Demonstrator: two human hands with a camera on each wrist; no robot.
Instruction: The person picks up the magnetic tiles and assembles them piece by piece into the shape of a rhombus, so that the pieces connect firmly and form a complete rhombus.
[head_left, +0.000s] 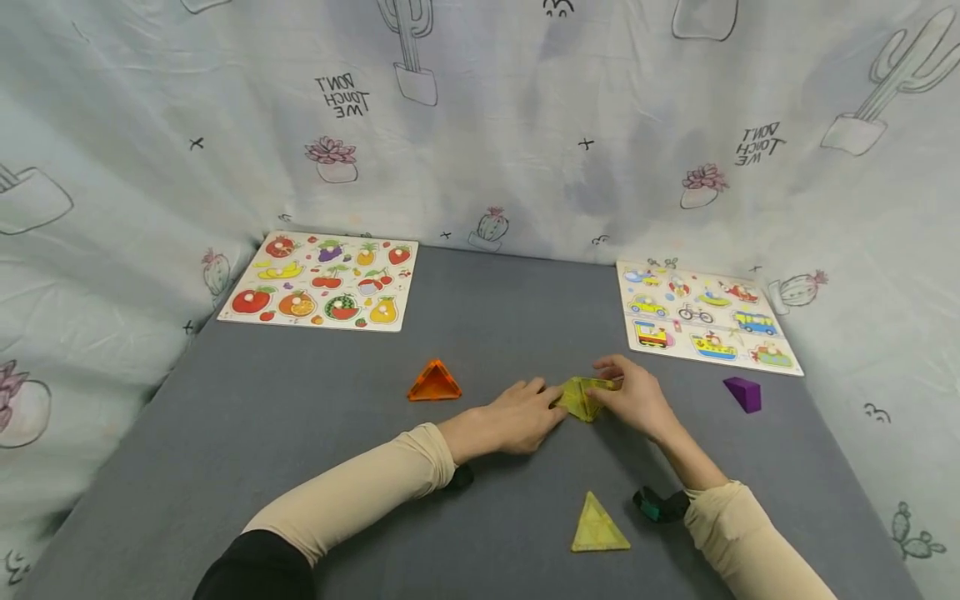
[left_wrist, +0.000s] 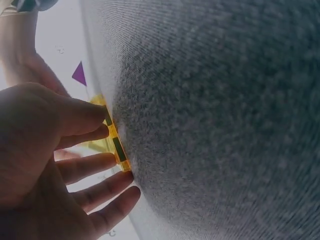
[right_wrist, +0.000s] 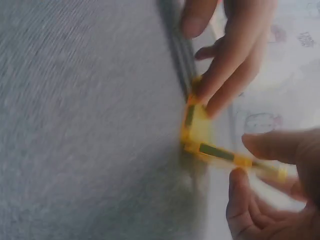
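Observation:
Two yellow translucent magnetic tiles point(head_left: 577, 400) meet edge to edge at mid-table, one lying on the cloth and the other tilted up. With its thumb and fingers my right hand point(head_left: 637, 397) pinches the raised yellow tile point(right_wrist: 225, 154). From the other side, my left hand point(head_left: 521, 417) rests its nearly straight fingers on the flat yellow tile point(right_wrist: 188, 120). In the left wrist view, the left fingertips touch the edge of a yellow tile point(left_wrist: 118, 145). Nearer the front lies a separate yellow triangular tile point(head_left: 598, 527).
An orange triangular piece point(head_left: 435, 382) is left of the hands, and a purple wedge block point(head_left: 744, 394) lies right. A fruit puzzle board point(head_left: 322, 283) sits back left, a vehicle puzzle board point(head_left: 701, 317) back right. Printed curtains point(head_left: 487, 150) surround the grey tabletop point(head_left: 337, 375).

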